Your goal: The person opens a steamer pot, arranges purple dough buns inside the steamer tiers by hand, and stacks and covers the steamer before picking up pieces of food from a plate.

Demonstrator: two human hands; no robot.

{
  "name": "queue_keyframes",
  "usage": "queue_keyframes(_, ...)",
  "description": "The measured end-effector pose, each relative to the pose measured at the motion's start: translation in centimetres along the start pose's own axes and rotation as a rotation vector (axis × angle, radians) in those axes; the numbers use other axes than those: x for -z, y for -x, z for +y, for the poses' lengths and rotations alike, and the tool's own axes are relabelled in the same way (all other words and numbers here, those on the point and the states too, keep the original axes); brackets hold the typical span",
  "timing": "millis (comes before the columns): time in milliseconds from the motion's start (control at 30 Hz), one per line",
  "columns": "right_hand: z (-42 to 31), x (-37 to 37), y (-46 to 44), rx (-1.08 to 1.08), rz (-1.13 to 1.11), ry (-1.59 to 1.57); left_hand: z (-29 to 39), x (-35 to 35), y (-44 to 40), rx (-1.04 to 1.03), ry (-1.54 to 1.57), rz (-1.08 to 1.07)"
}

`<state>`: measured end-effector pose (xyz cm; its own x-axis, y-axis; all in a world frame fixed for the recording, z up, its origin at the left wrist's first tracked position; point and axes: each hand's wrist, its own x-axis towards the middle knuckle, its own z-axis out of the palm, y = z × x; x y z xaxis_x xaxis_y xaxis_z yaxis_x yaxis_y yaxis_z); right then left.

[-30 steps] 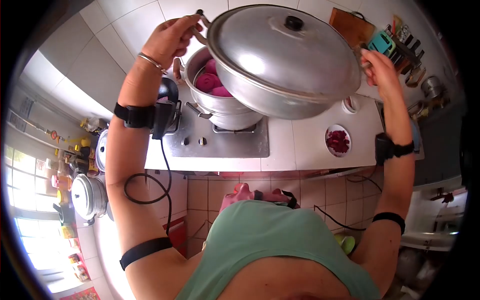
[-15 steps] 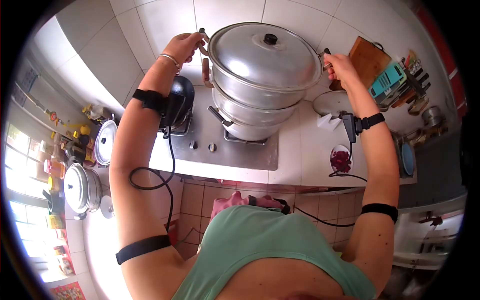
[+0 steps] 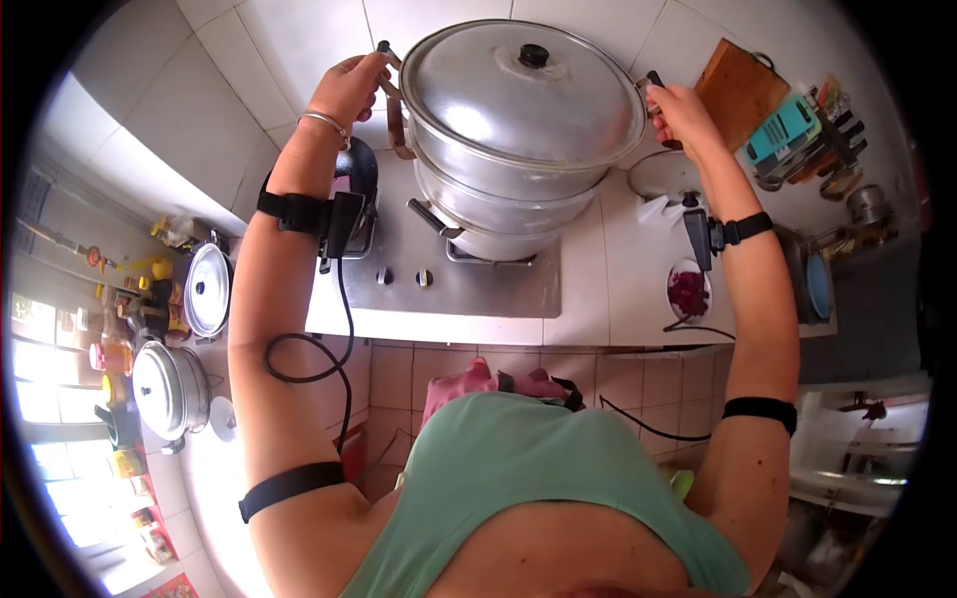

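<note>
A stack of silver pots stands on the stove [image 3: 498, 294]. Its top tier [image 3: 498, 171] sits over the middle tier [image 3: 508, 204] and carries a domed lid [image 3: 498, 100] with a black knob. My left hand [image 3: 351, 88] is closed on the top tier's left handle [image 3: 391, 75]. On the opposite side, my right hand [image 3: 681, 115] grips the right handle [image 3: 650, 92]. Below my left hand is the lower tier's brown handle [image 3: 399, 130]. What lies inside the tiers is hidden.
A dark pan [image 3: 361, 174] rests on the left burner. Right of the stove are a glass lid [image 3: 663, 174] and a plate of dark red pieces [image 3: 689, 291]. A cutting board [image 3: 740, 95] and knife rack [image 3: 788, 130] stand back right. Another lidded pot [image 3: 169, 389] is at left.
The lidded top tier, held in both hands, came left and down onto the stack, covering the pink items seen earlier. Since the middle frame, the view has shifted slightly while both hands kept their grip.
</note>
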<state>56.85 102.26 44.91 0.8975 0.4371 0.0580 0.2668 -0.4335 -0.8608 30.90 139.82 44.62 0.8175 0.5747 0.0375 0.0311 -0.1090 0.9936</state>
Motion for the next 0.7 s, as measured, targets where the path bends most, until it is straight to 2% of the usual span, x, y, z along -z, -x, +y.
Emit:
queue_keyframes(67, -0.6, -0.3, 0.6, 0.036, 0.031, -0.006, -0.1, -0.4, 0.0, 0.02, 0.084, 0.065)
queue_keyframes(133, -1.1, 0.2, 1.2, -0.074, -0.081, -0.063, -0.8, 0.3, -0.8, 0.033, 0.055, 0.046)
queue_keyframes(167, -0.8, 0.3, 1.3, -0.078, -0.066, -0.079, -0.6, 0.6, -0.6, 0.055, 0.019, 0.063)
queue_keyframes(233, -1.5, 1.2, 3.0, -0.078, 0.019, -0.134, -1.1, 1.2, 0.1, 0.025, -0.068, 0.149)
queue_keyframes(267, -1.9, 1.9, 4.4, -0.073, 0.091, -0.177, -2.3, 2.3, -0.2, 0.07, -0.007, 0.167)
queue_keyframes(333, 0.2, 5.1, 5.7, 0.047, 0.149, -0.228, -3.9, 2.7, 1.6, 0.012, 0.095, 0.278)
queue_keyframes(367, 0.4, 6.6, 7.8, 0.069, 0.17, -0.174, -3.5, 2.1, 4.3, 0.039, 0.14, 0.303)
queue_keyframes(433, 3.6, 10.7, 10.1, 0.08, 0.168, -0.112, -4.6, 2.6, 8.8, -0.028, 0.154, 0.028)
queue_keyframes(467, 7.4, 12.6, 10.5, 0.156, 0.227, -0.027, -5.0, 1.7, 11.4, 0.029, 0.098, 0.03)
queue_keyframes(500, 10.6, 14.4, 11.4, 0.093, 0.238, -0.046, -7.4, 2.1, 12.8, 0.104, 0.121, 0.011)
queue_keyframes(533, 13.6, 16.0, 12.6, 0.032, 0.244, -0.072, -9.1, 2.4, 14.6, 0.182, 0.04, -0.172)
queue_keyframes(600, 18.8, 18.4, 15.7, -0.199, 0.246, 0.076, -14.8, 2.1, 18.2, 0.155, -0.05, -0.4)
queue_keyframes(667, 26.3, 20.0, 18.7, -0.323, 0.234, 0.043, -18.8, -0.3, 22.2, 0.484, -0.102, -0.477)
queue_keyframes(700, 30.2, 20.2, 20.1, -0.411, 0.245, 0.043, -19.5, -2.6, 23.9, 0.57, -0.151, -0.536)
